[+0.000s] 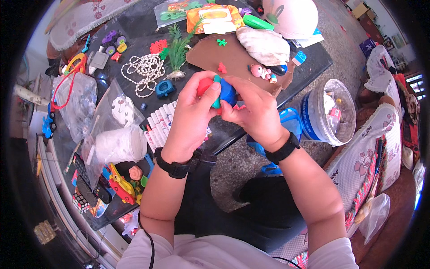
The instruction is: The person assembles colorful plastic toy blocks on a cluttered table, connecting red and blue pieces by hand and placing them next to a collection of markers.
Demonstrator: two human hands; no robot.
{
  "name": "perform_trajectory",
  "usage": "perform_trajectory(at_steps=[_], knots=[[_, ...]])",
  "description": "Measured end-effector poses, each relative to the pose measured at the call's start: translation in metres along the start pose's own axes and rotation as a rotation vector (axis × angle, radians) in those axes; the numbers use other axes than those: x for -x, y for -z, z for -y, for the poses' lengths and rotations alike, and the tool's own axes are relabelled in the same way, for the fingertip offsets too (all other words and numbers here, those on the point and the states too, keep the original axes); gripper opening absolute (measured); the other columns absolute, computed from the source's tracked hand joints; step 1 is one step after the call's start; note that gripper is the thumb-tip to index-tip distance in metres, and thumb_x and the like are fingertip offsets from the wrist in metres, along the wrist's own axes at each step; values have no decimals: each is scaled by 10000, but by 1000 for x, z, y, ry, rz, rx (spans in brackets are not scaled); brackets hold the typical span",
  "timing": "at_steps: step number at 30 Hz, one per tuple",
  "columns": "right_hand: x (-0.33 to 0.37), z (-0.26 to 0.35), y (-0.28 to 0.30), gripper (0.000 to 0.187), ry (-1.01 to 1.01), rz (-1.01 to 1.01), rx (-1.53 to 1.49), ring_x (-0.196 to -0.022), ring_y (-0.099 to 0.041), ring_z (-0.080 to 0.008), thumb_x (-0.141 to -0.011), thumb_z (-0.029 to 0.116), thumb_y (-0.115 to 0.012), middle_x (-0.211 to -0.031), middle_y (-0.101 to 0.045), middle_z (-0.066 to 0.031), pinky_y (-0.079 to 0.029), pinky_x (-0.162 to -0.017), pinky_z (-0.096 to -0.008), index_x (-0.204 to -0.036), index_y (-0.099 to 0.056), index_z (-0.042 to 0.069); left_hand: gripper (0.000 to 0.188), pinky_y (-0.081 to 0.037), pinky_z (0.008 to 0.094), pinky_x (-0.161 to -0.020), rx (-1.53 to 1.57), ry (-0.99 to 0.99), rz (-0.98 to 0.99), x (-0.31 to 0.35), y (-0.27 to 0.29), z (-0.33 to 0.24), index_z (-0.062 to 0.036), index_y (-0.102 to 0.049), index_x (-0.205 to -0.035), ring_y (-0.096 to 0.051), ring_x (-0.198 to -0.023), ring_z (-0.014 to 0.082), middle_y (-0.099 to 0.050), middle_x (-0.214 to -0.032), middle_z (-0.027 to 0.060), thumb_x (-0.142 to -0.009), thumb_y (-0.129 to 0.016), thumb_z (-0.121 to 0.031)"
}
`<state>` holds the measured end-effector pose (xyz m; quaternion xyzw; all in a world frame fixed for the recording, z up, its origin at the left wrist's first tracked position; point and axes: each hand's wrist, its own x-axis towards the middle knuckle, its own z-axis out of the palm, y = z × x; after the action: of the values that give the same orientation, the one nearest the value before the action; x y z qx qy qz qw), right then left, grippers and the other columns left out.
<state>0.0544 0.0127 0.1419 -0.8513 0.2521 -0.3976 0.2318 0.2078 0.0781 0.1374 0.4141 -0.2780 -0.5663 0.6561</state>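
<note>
Close in front of me, my left hand [191,110] and my right hand [256,106] pinch a small rounded toy with red, teal and blue parts [229,93]. My left thumb and fingers are on its red and teal side. My right thumb and fingers press the blue side. My fingers cover much of it, so its exact kind is unclear. Just beyond the hands, a small red plastic piece [222,67] and a small green one [221,42] lie on a brown cardboard sheet [204,53]. Left of my left hand sits a blue plastic part [165,88].
White-barrelled markers [157,122] lie beside my left wrist, near a white beaded string [142,71] and a plastic plant [178,51]. Bagged items and toys cover the table's left. A white bucket [309,114] stands off the table's right edge, beside a blue plastic stool [290,122].
</note>
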Motion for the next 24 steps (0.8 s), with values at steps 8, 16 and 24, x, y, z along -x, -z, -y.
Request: perform_trajectory(at_steps=[8, 16, 24], knots=[[2, 9, 13, 509, -70, 52, -105, -1065, -688, -398, -767, 66, -821, -1146, -701, -207, -570, -908, -440, -1235, -633, -7, 279, -495, 230, -808, -242, -144, -20, -2, 0, 8, -52, -573, -1317, -584, -952, 81, -609, -1101, 10, -1071, -591, -183], [17, 13, 10, 485, -205, -74, -162, -1036, -689, -395, -734, 23, -784, -1126, -707, -199, -573, -896, -436, -1203, -662, 6, 228, -482, 230, -780, -253, -155, 3, -2, -14, 17, -61, -593, -1261, -549, -896, 48, -604, -1002, -4, -1047, -618, -137], [17, 14, 10, 490, -199, -106, -94, -970, -693, -380, -719, 27, -755, -1059, -719, -188, -578, -852, -431, -1202, -672, 4, 223, -513, 256, -840, -249, -180, 2, -6, -12, 27, -25, -598, -1261, -592, -946, 85, -626, -1067, 40, -1048, -578, -86]])
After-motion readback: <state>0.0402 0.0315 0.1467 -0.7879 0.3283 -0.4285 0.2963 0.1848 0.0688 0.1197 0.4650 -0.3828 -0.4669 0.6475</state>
